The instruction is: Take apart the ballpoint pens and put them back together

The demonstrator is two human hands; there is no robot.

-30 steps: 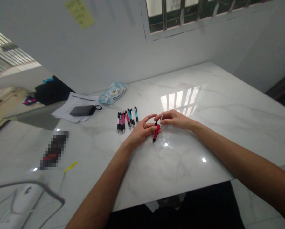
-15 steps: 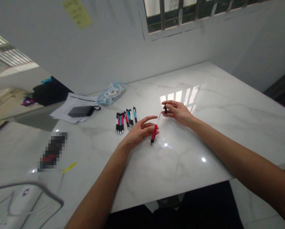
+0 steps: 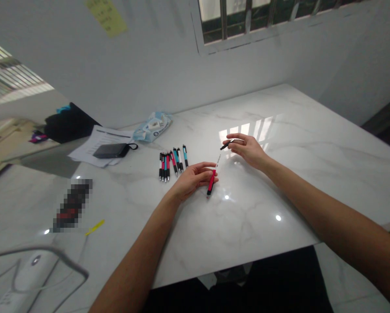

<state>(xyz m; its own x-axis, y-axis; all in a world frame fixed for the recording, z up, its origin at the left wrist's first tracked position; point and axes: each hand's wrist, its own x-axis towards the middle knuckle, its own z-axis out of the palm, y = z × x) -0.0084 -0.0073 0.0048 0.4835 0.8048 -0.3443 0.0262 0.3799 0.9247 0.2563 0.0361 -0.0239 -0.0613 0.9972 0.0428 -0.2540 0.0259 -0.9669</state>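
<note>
Far left on white marble table [image 3: 247, 226]: blurred dark object [image 3: 71, 205], thin yellow strip [image 3: 95, 227] beside it. Further back: black flat case [image 3: 112, 151] on white paper sheets [image 3: 97, 141], then crumpled blue-white plastic packet [image 3: 153, 126]. Row of red, blue and white click pens with black grips [image 3: 173, 162] lying just left of the hands. Left hand [image 3: 193, 179] pinches red pen barrel [image 3: 211, 181], thin refill sticking out its far end. Right hand [image 3: 247, 150], apart from it, fingertips pinching small black pen tip piece [image 3: 226, 145] above the table.
</note>
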